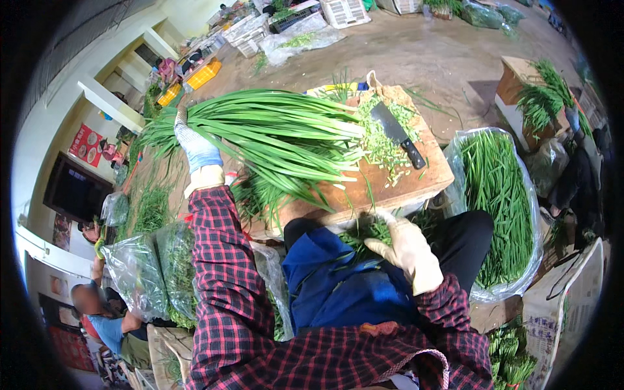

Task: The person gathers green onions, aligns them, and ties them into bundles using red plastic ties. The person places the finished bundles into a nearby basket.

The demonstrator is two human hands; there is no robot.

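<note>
A large bunch of garlic chives (282, 126) lies across the wooden chopping block (414, 180), its pale cut ends pointing right. My left hand (197, 146), in a grey-and-white glove, grips the leafy end at the block's left. By the pale ends is a heap of chopped stem pieces (370, 146). A cleaver (390, 126) with a black handle rests on that heap, blade toward the far side. My right hand (409, 253), in a cream glove, hovers over my lap by the block's near edge, fingers apart and holding nothing. Loose green leaves (373, 234) lie beneath it.
Right of the block stands a plastic-lined container of chives (497, 209). At left, a person (109, 321) handles a clear plastic bag (136, 268). Another person's gloved hand (573, 119) is by chives at a second block (521, 73). A white crate (560, 302) stands lower right.
</note>
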